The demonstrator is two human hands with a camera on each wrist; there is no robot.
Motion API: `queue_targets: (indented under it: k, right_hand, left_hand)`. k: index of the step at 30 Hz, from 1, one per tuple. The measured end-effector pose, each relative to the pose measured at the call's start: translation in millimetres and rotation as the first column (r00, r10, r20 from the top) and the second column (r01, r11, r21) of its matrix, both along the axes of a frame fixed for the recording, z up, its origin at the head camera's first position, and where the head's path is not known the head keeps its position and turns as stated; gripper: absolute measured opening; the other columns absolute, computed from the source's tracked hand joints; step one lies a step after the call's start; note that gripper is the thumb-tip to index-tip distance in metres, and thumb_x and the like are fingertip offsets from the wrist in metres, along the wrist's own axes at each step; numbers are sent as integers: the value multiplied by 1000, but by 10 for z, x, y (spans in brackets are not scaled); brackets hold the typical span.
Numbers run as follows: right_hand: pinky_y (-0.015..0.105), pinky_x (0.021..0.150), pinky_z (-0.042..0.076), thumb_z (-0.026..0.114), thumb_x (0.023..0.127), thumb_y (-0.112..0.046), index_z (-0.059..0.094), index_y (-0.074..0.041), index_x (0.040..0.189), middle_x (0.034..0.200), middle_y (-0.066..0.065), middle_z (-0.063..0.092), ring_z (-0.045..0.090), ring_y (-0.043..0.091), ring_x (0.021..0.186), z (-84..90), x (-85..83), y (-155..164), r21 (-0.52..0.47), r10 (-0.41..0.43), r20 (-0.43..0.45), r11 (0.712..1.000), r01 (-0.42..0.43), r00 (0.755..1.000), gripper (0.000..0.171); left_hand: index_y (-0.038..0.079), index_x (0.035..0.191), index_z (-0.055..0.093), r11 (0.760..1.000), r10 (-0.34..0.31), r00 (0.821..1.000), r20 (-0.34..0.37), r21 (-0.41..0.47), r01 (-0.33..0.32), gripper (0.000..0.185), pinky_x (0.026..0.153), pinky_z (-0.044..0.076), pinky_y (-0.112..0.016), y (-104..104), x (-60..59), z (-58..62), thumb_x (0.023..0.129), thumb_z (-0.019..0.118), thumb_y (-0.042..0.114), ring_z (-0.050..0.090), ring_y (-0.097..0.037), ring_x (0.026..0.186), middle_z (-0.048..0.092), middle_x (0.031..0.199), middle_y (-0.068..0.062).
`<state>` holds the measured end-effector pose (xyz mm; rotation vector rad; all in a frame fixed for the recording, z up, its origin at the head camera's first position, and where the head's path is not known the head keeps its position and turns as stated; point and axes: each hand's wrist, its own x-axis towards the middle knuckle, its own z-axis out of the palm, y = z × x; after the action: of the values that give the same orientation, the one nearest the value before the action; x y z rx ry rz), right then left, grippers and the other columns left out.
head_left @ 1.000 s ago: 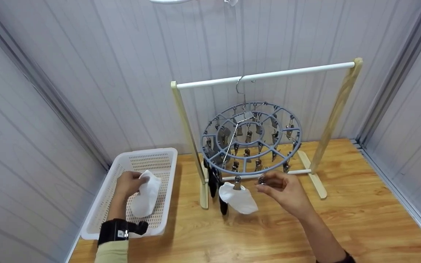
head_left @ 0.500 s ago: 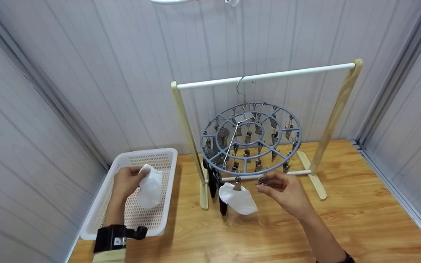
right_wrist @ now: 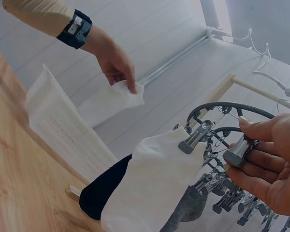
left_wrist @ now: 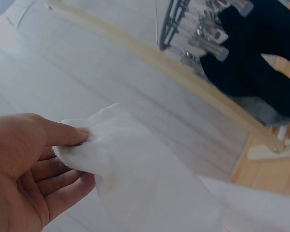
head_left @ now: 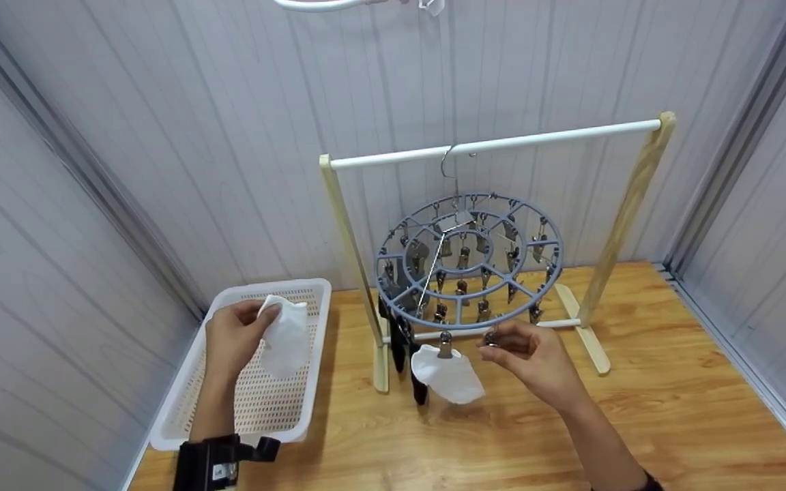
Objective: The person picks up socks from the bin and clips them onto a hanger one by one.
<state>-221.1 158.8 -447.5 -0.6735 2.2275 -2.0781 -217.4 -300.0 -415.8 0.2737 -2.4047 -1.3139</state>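
Observation:
My left hand (head_left: 233, 337) pinches a white sock (head_left: 286, 335) by its top edge and holds it above the white basket (head_left: 181, 409); the left wrist view shows the thumb and fingers closed on the sock (left_wrist: 130, 179). My right hand (head_left: 526, 354) pinches a metal clip (head_left: 490, 336) on the front rim of the round grey clip hanger (head_left: 468, 259); the clip (right_wrist: 239, 150) sits between its thumb and fingers. A second white sock (head_left: 447, 374) hangs from the neighbouring clip (right_wrist: 195, 137), with dark socks (head_left: 403, 351) beside it.
The hanger hangs by a hook from a white rail (head_left: 495, 144) on a wooden stand (head_left: 628, 204) on the wooden table (head_left: 638, 423). Grey panel walls close in behind and on both sides. The basket lies at the table's left edge.
My left hand has lifted the white sock up out of the basket and slightly toward the hanger. My right hand has stayed on the clip.

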Motion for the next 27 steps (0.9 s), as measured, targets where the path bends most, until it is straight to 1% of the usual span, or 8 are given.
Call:
queue_targets:
  k: [2,6,11,16,18,20,24,27]
  right_hand:
    - [45,86,62,79,94,-2,70,9,109,105,28,75,77,36,96,-2,1,3,0,2,-7,1000,-2,1000,21]
    - [40,85,63,80,94,-4,70,8,108,105,29,75,78,29,96,-7,2,5,-2,0,-2,1000,0,1000,21]
    - [39,85,63,80,94,-5,71,7,109,106,27,75,78,25,95,0,0,1,-9,6,2,1000,-6,1000,21]
    - [40,85,63,80,94,-5,71,8,109,105,27,75,78,26,95,-7,8,-9,-19,5,4,1000,-5,1000,21]
    - [41,85,63,80,94,-5,71,7,109,106,28,75,78,26,95,-12,9,-11,-26,6,7,1000,-6,1000,21]
    - [41,85,63,80,93,-4,71,7,109,105,25,76,78,26,94,-13,12,-14,-30,5,6,1000,-5,1000,21]
    - [41,84,63,80,93,-3,70,8,108,102,16,78,78,26,94,-12,11,-12,-33,-2,7,999,2,1000,22]
    - [41,84,63,81,93,-4,70,10,109,102,16,79,78,27,94,-10,13,-10,-27,-9,12,1000,9,1000,24]
  left_hand:
    - [0,106,81,1000,-8,999,-34,6,8,24,59,51,-17,77,29,36,96,81,22,68,-5,69,79,86,-9]
    - [1,104,82,999,-30,994,-103,14,31,17,61,53,-17,240,93,89,95,82,16,71,-7,71,79,88,-11]
    - [1,103,81,997,-49,987,-156,46,57,13,63,55,-18,432,210,139,94,82,11,71,-12,74,79,92,-12]
    - [2,103,82,994,-56,966,-252,76,77,11,64,57,-18,596,354,148,93,83,8,72,-15,73,79,94,-11]
    - [2,102,82,993,-47,957,-285,88,75,11,63,57,-17,668,405,134,92,83,7,72,-15,72,79,93,-10]
    - [3,102,82,992,-41,952,-304,98,74,11,64,57,-18,743,445,105,92,84,6,72,-14,72,80,93,-10]
    - [3,100,82,988,-44,948,-316,129,88,10,66,59,-19,892,498,2,91,85,6,72,-12,73,80,92,-9]
    - [2,99,82,980,-50,948,-315,169,108,10,66,59,-20,983,533,-82,90,85,5,73,-13,74,79,91,-10]
